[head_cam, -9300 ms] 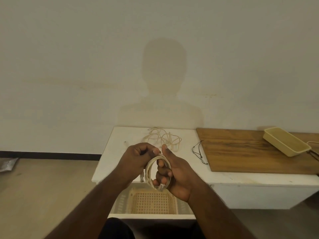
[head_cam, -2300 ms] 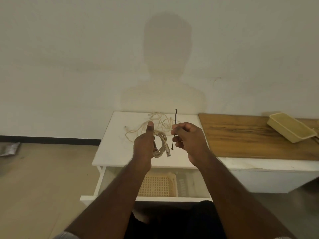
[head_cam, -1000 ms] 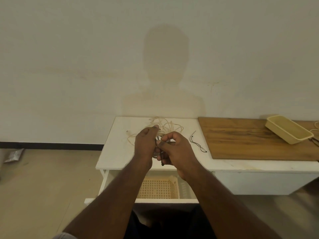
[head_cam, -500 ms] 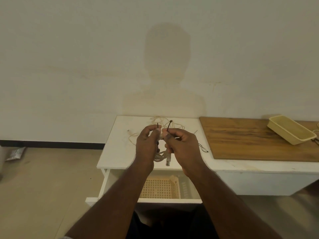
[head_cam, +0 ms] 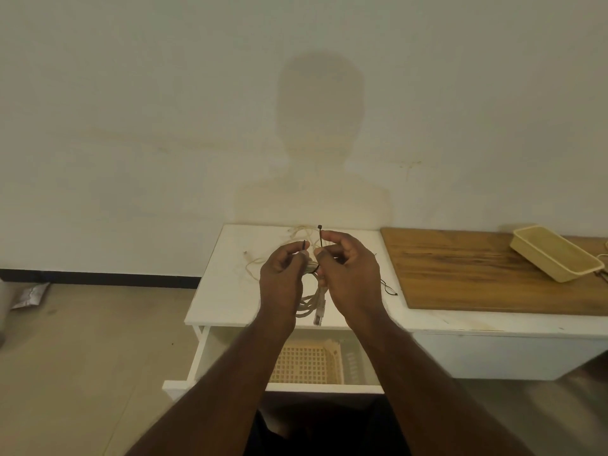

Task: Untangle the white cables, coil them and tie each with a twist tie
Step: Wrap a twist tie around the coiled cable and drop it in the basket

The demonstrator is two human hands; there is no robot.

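Change since a second ago: your hands have moved from a tight huddle around the bundle to a spread pose, with the two ends of the tie now drawn up on either side of the coil. Judgement: the tie is looped round the coil and only the twisting of its ends remains for this cable.

Count, largest first:
- White table, one, drawer open below with one lattice basket inside.
- Wooden board, one, on the adjoining surface, carrying one beige tray.
- Your left hand: finger and thumb pinch the shorter tie end; the other fingers curl toward the coil.
- Your right hand: finger and thumb pinch the longer, upright tie end.
- Coil, one, held between both hands above the table's front edge, one plug hanging below.
- Loose cable, still tangled on the table behind your hands; count of strands cannot be told.
- Spare ties, dark, lying on the table right of your right hand; number unclear, partly hidden.
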